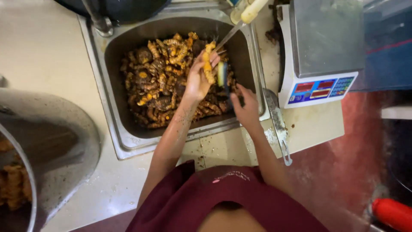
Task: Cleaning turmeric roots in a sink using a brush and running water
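Observation:
My left hand (pixel 196 79) holds a knobbly yellow-orange root (pixel 209 64) upright over the steel sink (pixel 128 137), under a thin stream of water from the tap (pixel 246 10). My right hand (pixel 246 107) grips a small scrubbing sponge (pixel 222 75) with a green and yellow edge, pressed against the root's right side. The sink is heaped with several muddy brown and orange roots (pixel 159 83).
A weighing scale (pixel 319 51) with a steel pan stands right of the sink. A metal knife or scraper (pixel 278 124) lies on the counter edge. A large steel basin (pixel 47 146) with cleaned roots (pixel 13 184) sits at left. A red object (pixel 392 212) lies on the floor.

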